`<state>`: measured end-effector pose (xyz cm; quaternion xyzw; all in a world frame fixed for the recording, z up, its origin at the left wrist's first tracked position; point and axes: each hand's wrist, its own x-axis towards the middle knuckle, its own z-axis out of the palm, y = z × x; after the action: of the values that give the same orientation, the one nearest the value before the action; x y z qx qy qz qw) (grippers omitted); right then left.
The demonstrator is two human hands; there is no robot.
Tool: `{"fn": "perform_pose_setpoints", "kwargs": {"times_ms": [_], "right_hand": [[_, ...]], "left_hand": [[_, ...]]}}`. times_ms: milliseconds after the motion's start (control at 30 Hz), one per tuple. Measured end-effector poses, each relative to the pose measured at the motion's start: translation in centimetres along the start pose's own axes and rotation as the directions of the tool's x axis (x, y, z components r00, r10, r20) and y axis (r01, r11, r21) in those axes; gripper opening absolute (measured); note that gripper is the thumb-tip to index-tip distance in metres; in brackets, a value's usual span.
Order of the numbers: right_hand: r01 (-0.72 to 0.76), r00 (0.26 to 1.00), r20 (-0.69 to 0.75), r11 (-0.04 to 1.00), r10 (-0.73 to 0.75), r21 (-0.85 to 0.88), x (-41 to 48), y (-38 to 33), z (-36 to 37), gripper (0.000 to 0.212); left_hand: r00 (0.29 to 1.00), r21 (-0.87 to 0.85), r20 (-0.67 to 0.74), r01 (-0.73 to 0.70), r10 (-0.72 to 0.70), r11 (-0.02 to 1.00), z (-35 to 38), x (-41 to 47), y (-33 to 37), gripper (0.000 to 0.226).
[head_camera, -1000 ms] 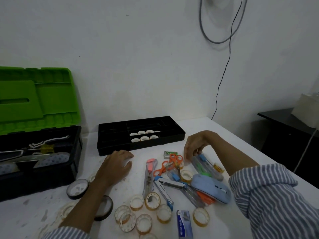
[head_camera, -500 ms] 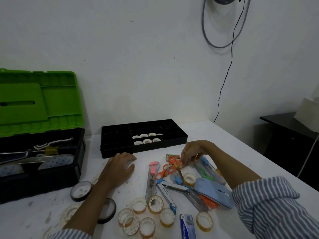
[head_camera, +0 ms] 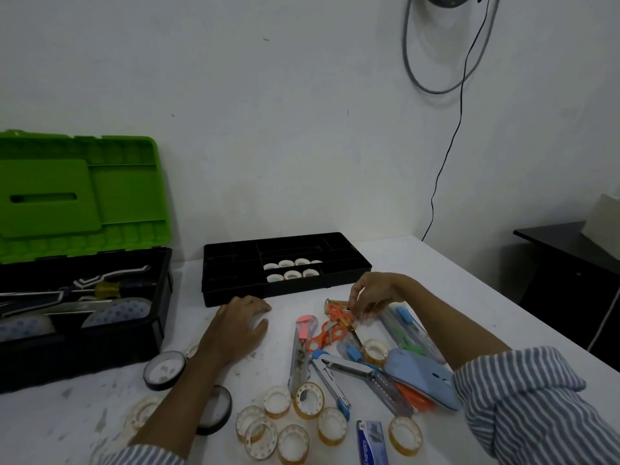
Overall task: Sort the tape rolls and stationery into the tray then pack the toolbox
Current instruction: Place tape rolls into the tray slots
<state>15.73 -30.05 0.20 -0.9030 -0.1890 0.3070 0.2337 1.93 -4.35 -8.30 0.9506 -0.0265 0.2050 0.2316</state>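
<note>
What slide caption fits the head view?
Right hand at the orange scissors, left hand flat on the table, tape rolls in the tray.

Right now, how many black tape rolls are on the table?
2. One black tape roll lies in front of the toolbox; the other roll is partly hidden behind the left forearm. More could be hidden under it.

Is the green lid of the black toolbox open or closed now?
Open. The green plastic lid stands raised behind the black toolbox base, and tools inside are visible.
</note>
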Motion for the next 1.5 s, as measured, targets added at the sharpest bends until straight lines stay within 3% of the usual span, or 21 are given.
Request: {"fn": "perform_pose_setpoints", "kwargs": {"times_ms": [200,367,567,767,900,1067,1233,1300,1400,1500], "right_hand": [[0.004,1.000,0.004,1.000,-0.004,0.006,-0.3,0.3,-0.6,0.019],[-0.046,0.999,-0.009,0.997,0.046,0.059,-0.6,0.3,0.2,0.039],[-0.067,0.998,-0.011,0.996,0.068,0.052,-0.7,-0.1,0.7,0.042],[-0.093,0.994,-0.067,0.987,0.084,-0.128,-1.2,-1.3,-0.3,0.022],[-0.073,0.976,-0.217,0.954,0.008,-0.291,-0.8,-1.2,-1.4,0.027],[-0.017,0.968,-0.239,0.924,-0.081,-0.382,-0.5,-1.1,-1.6,0.026],[0.007,0.994,-0.100,0.951,-0.040,-0.308,-0.7,-1.3,-2.5,0.020],[0.041,0.991,-0.110,0.969,-0.070,-0.244,-0.6,-1.4,-3.3,0.011],[0.168,0.939,-0.300,0.985,-0.170,-0.031,-0.2,-1.4,-4.2,0.006],[0.287,0.851,-0.513,0.918,-0.113,0.274,0.7,-1.9,-4.1,0.010]], "left_hand": [[1.000,0.010,-0.003,-0.003,0.003,1.000,0.0,0.0,-0.1,0.041],[1.000,0.018,0.001,-0.001,0.001,1.000,0.1,0.0,0.0,0.042],[1.000,0.016,0.009,0.004,-0.004,1.000,0.0,0.0,0.1,0.043],[1.000,0.017,0.009,0.006,-0.006,1.000,-0.1,-0.1,0.3,0.044],[1.000,0.015,0.005,0.008,-0.008,1.000,-0.1,-0.1,0.3,0.043],[1.000,0.008,0.007,0.015,-0.015,1.000,-0.1,-0.1,0.4,0.043],[1.000,0.005,0.008,0.017,-0.017,1.000,-0.1,-0.1,0.4,0.043],[1.000,0.009,0.007,0.018,-0.018,1.000,-0.1,-0.2,0.4,0.044],[1.000,0.005,0.013,0.021,-0.021,1.000,-0.1,-0.1,0.4,0.043],[1.000,0.005,0.006,0.020,-0.020,1.000,0.0,-0.1,0.3,0.043]]}}
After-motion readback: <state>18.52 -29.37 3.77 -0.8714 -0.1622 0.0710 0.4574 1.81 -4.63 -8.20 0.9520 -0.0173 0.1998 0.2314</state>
